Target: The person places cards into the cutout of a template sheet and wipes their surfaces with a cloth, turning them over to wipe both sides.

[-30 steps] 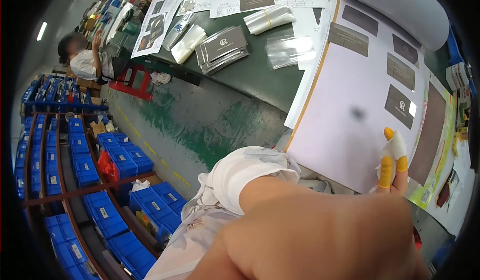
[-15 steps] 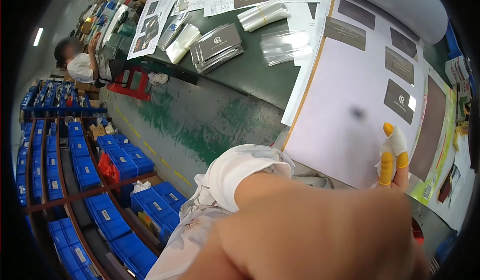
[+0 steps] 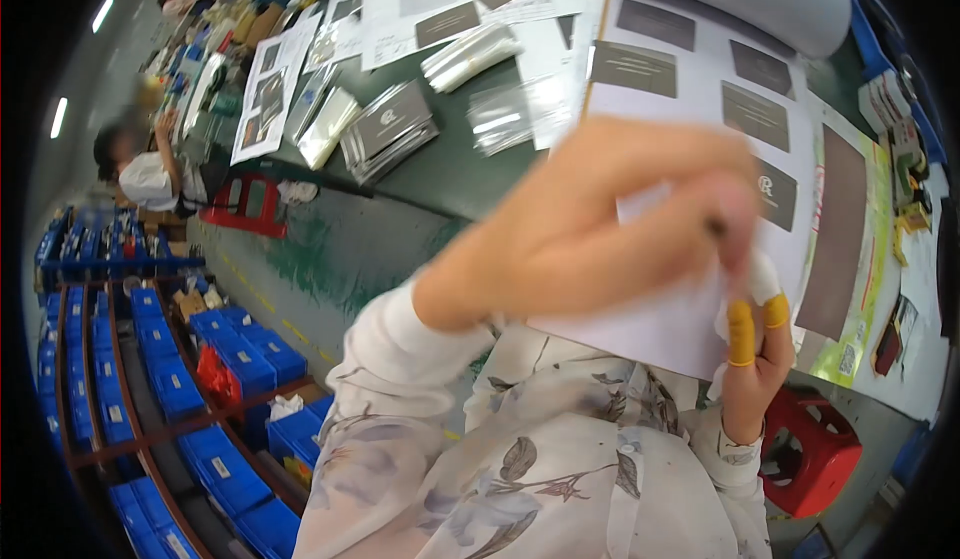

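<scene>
Labelled blue plastic bins [image 3: 215,459] line brown-framed racks, with crumpled red plastic [image 3: 218,374] among them. On the dark green counter [image 3: 425,184], clear film sleeves hold a stack of dark grey rectangular cards [image 3: 390,127], the top one bearing a pale logo; flat clear plastic bags [image 3: 500,116] lie beside it. The blurred left hand [image 3: 620,224] curls above a large white page [image 3: 625,334] on the counter, smooth and carrying spaced dark grey rectangles; whether it grasps anything is unclear. The right hand [image 3: 758,359], in yellow finger covers, bends near the page's edge, white material at its fingers, its grip unclear.
</scene>
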Demonstrator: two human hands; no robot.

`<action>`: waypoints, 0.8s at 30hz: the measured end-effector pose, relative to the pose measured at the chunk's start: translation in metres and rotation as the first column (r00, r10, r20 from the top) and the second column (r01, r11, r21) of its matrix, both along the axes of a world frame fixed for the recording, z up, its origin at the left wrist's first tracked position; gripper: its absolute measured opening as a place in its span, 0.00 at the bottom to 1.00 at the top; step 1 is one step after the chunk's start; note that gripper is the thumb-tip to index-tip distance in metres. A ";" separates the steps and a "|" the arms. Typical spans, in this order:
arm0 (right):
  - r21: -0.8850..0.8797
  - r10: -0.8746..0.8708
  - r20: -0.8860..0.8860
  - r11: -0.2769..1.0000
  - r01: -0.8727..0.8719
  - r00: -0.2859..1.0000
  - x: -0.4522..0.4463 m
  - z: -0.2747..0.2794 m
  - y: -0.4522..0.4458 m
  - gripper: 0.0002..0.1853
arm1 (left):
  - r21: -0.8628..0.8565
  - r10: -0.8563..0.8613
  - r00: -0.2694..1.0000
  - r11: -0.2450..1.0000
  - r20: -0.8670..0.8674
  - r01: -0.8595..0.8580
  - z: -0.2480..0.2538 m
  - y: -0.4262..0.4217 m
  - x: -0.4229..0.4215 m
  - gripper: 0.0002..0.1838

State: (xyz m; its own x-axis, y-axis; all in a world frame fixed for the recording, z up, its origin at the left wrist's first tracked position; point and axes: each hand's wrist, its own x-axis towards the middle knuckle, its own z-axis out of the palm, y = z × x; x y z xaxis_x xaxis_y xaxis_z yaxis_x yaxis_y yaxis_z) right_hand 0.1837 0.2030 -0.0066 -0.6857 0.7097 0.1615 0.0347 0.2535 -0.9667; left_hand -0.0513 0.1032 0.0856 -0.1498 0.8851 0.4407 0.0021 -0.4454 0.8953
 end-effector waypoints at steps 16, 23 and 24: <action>0.157 0.105 0.004 0.982 -0.104 0.994 -0.005 0.003 0.003 0.19 | 0.002 0.328 0.378 0.758 -0.866 -0.653 -0.071 0.029 -0.103 0.33; 0.173 0.064 0.060 0.982 -0.073 0.996 -0.003 0.010 0.002 0.18 | 0.107 0.406 0.413 0.806 -0.815 -0.582 -0.046 -0.029 -0.026 0.40; 0.206 0.057 0.080 0.976 -0.072 0.995 -0.002 0.012 0.002 0.16 | -0.011 0.349 0.482 0.801 -0.804 -0.598 -0.046 -0.045 -0.010 0.41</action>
